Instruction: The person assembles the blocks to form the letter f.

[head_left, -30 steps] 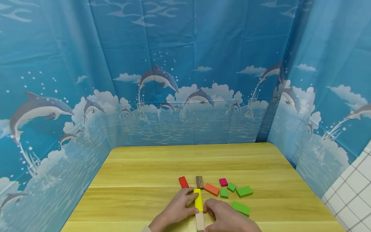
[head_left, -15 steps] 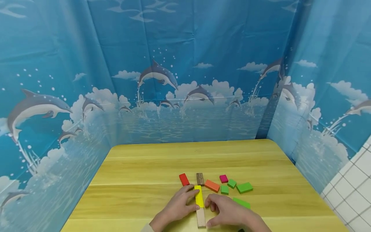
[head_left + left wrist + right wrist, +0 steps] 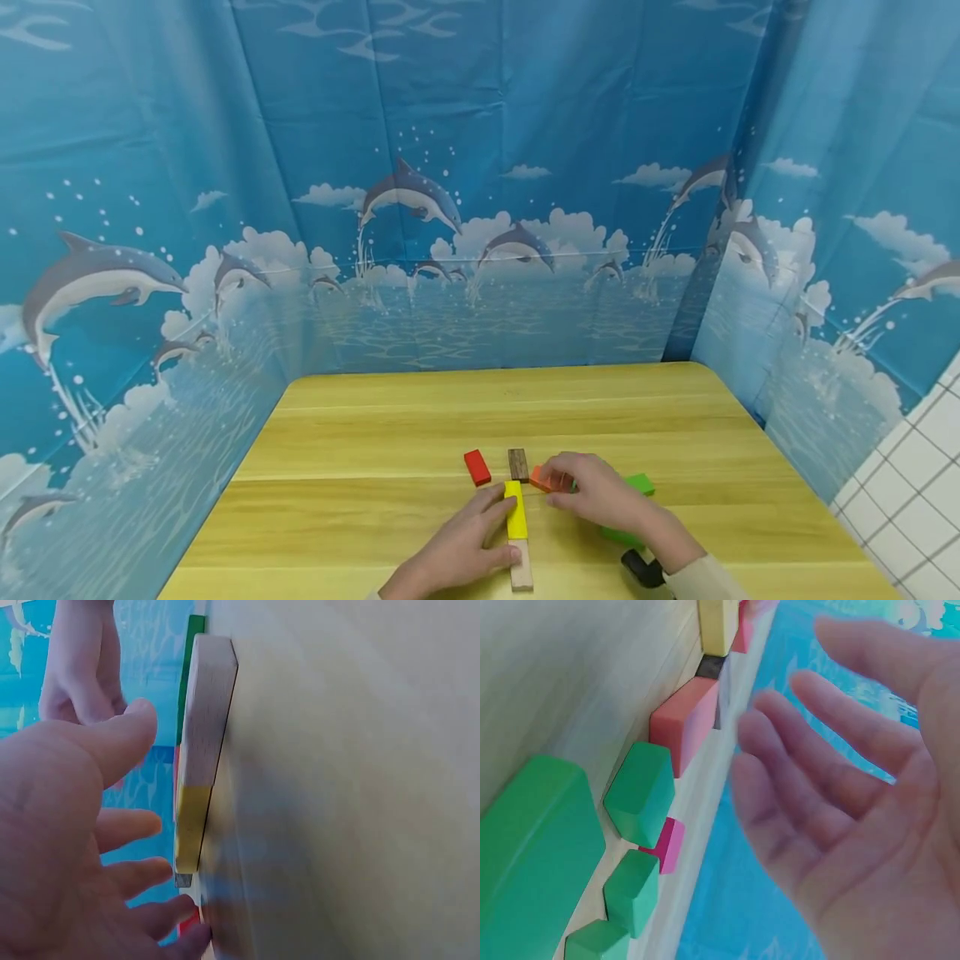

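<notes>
A yellow block [image 3: 517, 521] and a pale wooden block [image 3: 522, 575] lie end to end in a line on the table. Beside them rests my left hand [image 3: 468, 546], fingers spread and relaxed, its fingertips right at the yellow block's side in the head view. My right hand [image 3: 600, 496] hovers over the orange block [image 3: 538, 477], partly covering it. In the right wrist view its fingers are loosely bent, with nothing between them, apart from the orange block [image 3: 686, 724]. A dark brown block [image 3: 518, 465] lies just beyond the yellow one.
A red block [image 3: 477, 468] lies left of the brown one. Green blocks [image 3: 641, 483] sit under and beyond my right hand; small green blocks [image 3: 640, 795] and a magenta block [image 3: 673, 844] show in the right wrist view. A dolphin-print curtain [image 3: 480, 317] surrounds the wooden table [image 3: 360, 433].
My right hand has left the side of the yellow and pale blocks and moved forward and right, over the orange block. My left hand stays beside the line, its thumb slightly lower.
</notes>
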Available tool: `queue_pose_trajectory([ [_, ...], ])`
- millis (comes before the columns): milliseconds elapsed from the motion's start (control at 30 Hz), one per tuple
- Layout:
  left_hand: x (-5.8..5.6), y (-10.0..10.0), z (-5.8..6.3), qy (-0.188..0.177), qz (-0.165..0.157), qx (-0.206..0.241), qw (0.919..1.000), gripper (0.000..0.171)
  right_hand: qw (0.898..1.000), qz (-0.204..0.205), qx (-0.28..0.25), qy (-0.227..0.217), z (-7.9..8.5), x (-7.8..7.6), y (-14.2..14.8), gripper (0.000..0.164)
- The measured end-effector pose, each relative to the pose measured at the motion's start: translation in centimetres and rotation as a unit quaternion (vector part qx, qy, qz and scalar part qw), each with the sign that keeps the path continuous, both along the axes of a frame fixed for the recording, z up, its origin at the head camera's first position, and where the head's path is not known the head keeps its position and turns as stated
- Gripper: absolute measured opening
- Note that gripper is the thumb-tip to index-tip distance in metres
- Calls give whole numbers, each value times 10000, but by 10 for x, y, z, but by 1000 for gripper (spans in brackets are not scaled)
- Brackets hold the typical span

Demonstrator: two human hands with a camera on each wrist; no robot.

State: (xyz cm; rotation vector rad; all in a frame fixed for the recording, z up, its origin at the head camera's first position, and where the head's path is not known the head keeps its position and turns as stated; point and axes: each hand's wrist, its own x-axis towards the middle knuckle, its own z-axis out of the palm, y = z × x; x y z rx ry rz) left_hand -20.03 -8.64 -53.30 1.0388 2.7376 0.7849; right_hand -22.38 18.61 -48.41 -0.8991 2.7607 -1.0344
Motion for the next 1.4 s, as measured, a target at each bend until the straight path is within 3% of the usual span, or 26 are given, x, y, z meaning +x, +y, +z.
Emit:
queue_pose_trajectory([
  [100, 2, 1, 0, -38, -2, -167, 9999, 77, 9989, -345, 38, 313, -3, -11, -1, 23],
  [233, 3, 3, 0, -168, 56, -241, 9996, 79, 9967, -716, 20, 384, -11, -25, -3, 28],
  [467, 4, 2, 0, -251, 66, -170, 9995, 78, 9970, -732, 55, 265, -19, -40, -8, 40],
  [800, 7, 2, -4, -553, 218, -95, 9982, 81, 9962, -639, 561, 207, -28, -49, -20, 48],
  [1100, 7, 1, -3, -520, 286, -30, 9982, 81, 9915, -842, 924, 352, -28, -50, -30, 50],
  [1400, 8, 2, -5, -582, 306, -92, 9978, 81, 9896, -1053, 888, 411, -35, -52, -32, 48],
])
